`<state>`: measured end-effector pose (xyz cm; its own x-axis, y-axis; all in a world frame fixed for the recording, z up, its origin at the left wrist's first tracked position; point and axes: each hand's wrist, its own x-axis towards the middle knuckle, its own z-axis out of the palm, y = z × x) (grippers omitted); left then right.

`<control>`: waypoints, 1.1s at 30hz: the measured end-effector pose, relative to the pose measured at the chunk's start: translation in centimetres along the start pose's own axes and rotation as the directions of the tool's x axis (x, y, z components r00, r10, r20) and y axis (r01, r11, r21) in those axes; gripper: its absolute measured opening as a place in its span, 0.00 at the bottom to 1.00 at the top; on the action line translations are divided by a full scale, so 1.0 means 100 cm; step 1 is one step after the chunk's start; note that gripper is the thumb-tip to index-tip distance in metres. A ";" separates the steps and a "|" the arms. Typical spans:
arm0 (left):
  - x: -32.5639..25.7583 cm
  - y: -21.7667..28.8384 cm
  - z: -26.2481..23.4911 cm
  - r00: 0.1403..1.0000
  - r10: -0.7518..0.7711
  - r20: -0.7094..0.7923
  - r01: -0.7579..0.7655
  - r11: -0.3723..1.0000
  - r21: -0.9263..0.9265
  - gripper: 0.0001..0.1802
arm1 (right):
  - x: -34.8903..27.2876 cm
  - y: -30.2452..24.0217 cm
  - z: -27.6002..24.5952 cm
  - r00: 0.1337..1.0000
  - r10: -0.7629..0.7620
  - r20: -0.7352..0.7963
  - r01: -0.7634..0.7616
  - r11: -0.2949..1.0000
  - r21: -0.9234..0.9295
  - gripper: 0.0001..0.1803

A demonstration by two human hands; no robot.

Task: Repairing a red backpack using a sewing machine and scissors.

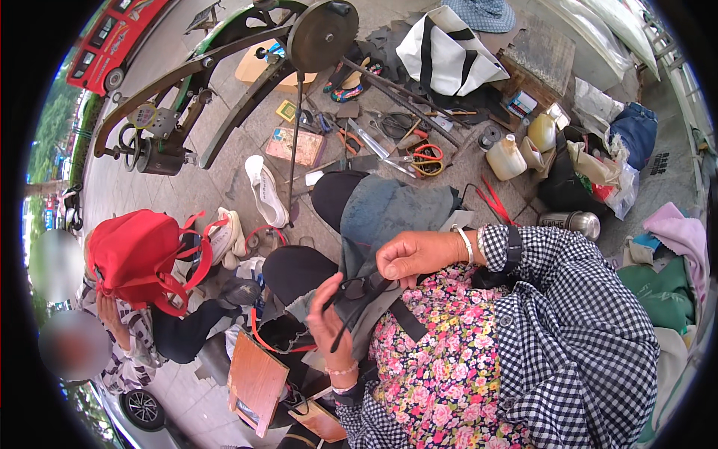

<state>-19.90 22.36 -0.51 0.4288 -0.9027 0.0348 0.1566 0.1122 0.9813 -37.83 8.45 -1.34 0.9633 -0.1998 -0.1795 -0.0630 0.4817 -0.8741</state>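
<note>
My right hand is closed over my lap, its fingertips round one side of dark-framed eyeglasses. The eyeglasses are unfolded, with one thin temple slanting down toward my left palm. My left hand is held up beside them, fingers stretched, close to the far side of the frame. Whether its fingertips touch the frame is hard to tell. Under the hands, a worn grey-blue cloth covers my knees, over a floral apron. A white shoe lies on the ground past my knees.
A hand-cranked sewing machine stands at the far left. Orange-handled scissors, pliers and other tools lie ahead. Bottles and bags are at the right. A seated person with a red backpack is at the left, near wooden stools.
</note>
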 end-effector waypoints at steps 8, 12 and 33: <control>0.005 0.020 0.019 0.980 -0.058 0.190 -0.017 0.930 0.368 0.20 | 0.003 0.008 -0.001 0.991 -0.113 0.064 0.117 0.991 -0.057 0.12; 0.007 0.025 -0.005 0.889 -0.217 0.403 0.014 0.893 0.450 0.26 | -0.001 0.002 0.003 0.968 -0.250 0.016 0.250 0.968 -0.015 0.08; 0.040 0.077 0.040 0.727 -0.481 0.490 0.192 0.828 0.527 0.36 | -0.039 -0.013 0.004 0.932 -0.340 0.125 0.361 0.905 -0.224 0.30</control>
<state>-20.50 17.96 7.92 -0.1997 -0.9137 -0.3540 -0.2572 -0.2997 0.9187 -41.39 8.91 0.72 0.9519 -0.2430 0.1867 0.2318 0.1725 -0.9573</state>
